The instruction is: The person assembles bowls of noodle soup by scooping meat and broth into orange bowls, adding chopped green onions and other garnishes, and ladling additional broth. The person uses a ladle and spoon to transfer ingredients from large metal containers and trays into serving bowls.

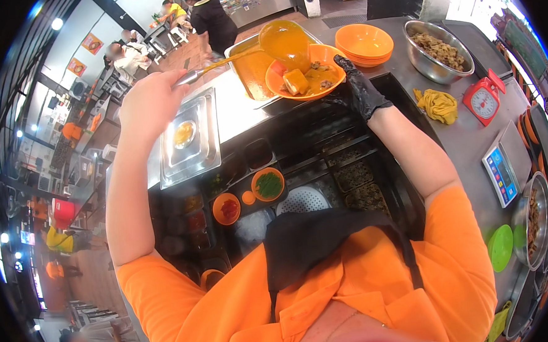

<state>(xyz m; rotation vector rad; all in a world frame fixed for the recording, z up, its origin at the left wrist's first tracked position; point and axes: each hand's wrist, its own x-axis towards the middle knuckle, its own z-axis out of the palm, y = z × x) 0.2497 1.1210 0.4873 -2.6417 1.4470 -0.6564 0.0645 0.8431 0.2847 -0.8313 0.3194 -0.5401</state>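
My left hand (152, 100), bare, is closed round the handle of a ladle (284, 43). The ladle's orange-coated head is tilted over an orange bowl (314, 94). In a black glove, my right hand (363, 92) grips this bowl at its right side. Inside the bowl are orange broth, a pale block coated in orange and some dark meat pieces. Behind and left of it, a rectangular metal pan of orange broth (250, 79) is set in the counter. A metal lid (192, 138) lies below my left hand.
Stacked orange bowls (364, 42), a steel bowl of shredded meat (438, 54), a yellow cloth (436, 105) and a red dial scale (484, 101) stand right. A digital scale (503, 168) sits nearer. Below my arms are small containers, one with chopped greens (268, 185). A person in black (212, 22) stands beyond.
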